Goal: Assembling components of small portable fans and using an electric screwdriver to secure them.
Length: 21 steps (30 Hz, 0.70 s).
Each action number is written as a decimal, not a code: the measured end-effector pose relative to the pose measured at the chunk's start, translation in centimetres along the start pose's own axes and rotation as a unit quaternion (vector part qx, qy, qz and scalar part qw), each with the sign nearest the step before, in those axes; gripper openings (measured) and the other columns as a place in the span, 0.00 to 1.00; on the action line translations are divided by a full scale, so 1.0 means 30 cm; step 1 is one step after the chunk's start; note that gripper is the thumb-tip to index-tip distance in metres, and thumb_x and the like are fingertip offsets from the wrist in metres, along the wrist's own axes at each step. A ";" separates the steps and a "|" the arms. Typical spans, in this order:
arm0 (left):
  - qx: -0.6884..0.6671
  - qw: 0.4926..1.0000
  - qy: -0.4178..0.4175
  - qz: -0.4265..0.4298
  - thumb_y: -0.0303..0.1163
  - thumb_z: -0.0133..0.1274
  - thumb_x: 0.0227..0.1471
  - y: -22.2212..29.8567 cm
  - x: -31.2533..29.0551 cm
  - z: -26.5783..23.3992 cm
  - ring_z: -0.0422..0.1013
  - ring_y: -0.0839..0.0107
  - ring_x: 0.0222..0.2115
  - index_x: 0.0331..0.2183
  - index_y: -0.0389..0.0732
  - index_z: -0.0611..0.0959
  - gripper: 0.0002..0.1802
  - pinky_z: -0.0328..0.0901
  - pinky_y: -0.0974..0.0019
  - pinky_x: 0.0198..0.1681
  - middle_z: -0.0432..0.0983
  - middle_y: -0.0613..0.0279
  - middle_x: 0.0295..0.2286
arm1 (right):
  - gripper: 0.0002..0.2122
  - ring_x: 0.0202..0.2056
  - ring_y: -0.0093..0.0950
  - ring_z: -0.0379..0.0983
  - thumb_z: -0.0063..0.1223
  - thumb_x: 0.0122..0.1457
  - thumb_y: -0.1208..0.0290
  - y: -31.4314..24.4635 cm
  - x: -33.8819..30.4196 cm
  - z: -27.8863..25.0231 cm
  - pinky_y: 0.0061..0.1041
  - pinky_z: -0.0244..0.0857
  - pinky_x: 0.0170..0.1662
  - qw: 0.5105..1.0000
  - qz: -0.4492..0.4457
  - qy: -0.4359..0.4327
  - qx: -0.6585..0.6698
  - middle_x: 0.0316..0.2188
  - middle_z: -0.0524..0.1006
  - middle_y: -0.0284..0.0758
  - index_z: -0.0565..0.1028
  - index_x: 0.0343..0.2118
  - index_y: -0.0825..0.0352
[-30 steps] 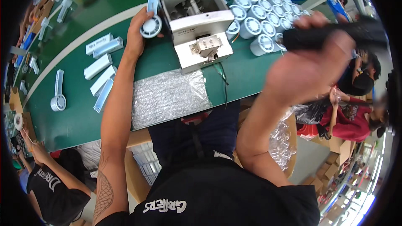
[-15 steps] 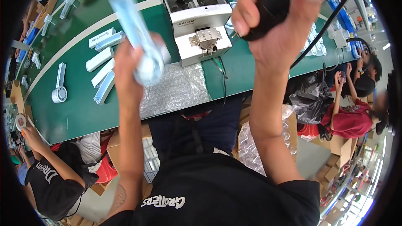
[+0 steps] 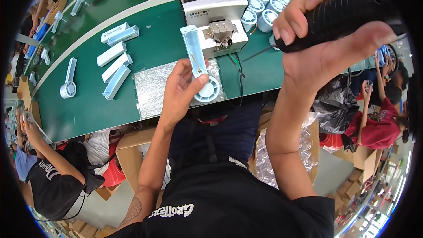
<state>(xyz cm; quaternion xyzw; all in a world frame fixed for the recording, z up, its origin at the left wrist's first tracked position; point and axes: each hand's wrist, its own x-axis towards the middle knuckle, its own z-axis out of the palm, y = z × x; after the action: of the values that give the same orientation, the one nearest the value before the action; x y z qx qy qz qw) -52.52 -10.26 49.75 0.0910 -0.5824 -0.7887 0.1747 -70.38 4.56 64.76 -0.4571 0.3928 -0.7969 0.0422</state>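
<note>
In my left hand [image 3: 176, 90] is a light-blue handheld fan housing [image 3: 192, 46]. Its hollow handle points up and away with a thin wire inside, and my thumb presses where the handle meets the round grille. My right hand [image 3: 304, 61] is raised at the right, wrapped round a black electric screwdriver [image 3: 341, 15]. The tool's thin bit points left, apart from the housing. Behind the housing stands a grey and white screw feeder [image 3: 216, 15]. Under my left hand lies a sheet of bubble wrap [image 3: 150, 90] on the green table [image 3: 88, 121].
Several loose handle shells [image 3: 115, 53] and another fan housing [image 3: 68, 89] lie on the left. Round fan heads [image 3: 268, 19] cluster right of the feeder. A cable [image 3: 242, 79] hangs over the table edge. Co-workers sit at both sides; a carton of clear plastic pieces [image 3: 282, 154] stands below.
My left hand has brought the fan housing right, in front of the feeder, and turned its hollow side up. The right hand with the screwdriver has shifted right and lower, uncovering the fan heads.
</note>
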 end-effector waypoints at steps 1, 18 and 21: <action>0.001 1.000 -0.003 0.002 0.31 0.60 0.62 0.000 0.005 0.002 0.69 0.68 0.55 0.53 0.34 0.74 0.22 0.61 0.62 0.61 0.74 0.55 0.51 | 0.53 0.18 0.24 0.63 0.29 0.42 0.09 0.005 -0.002 0.000 0.23 0.59 0.21 0.999 0.007 0.001 0.040 0.19 0.67 0.33 0.70 0.36 0.69; -0.024 0.999 0.038 0.011 0.33 0.60 0.62 -0.005 -0.009 0.002 0.69 0.73 0.51 0.52 0.34 0.75 0.21 0.61 0.65 0.59 0.74 0.60 0.49 | 0.42 0.10 0.22 0.61 0.32 0.57 0.19 0.135 0.145 0.190 0.20 0.54 0.14 0.969 -0.042 0.068 -0.235 0.11 0.65 0.29 0.68 0.27 0.65; 0.018 0.997 0.033 0.061 0.29 0.63 0.59 -0.005 -0.012 -0.009 0.69 0.72 0.52 0.54 0.35 0.75 0.24 0.63 0.64 0.58 0.74 0.59 0.49 | 0.42 0.10 0.22 0.60 0.32 0.57 0.18 0.124 0.152 0.195 0.20 0.54 0.14 0.989 0.005 0.054 -0.136 0.10 0.64 0.30 0.67 0.24 0.63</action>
<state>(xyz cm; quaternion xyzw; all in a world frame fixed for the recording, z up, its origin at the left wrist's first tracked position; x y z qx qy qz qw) -52.14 -10.32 49.51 0.0843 -0.5950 -0.7625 0.2398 -69.65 -3.36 67.05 -0.4132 0.5011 -0.7595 -0.0377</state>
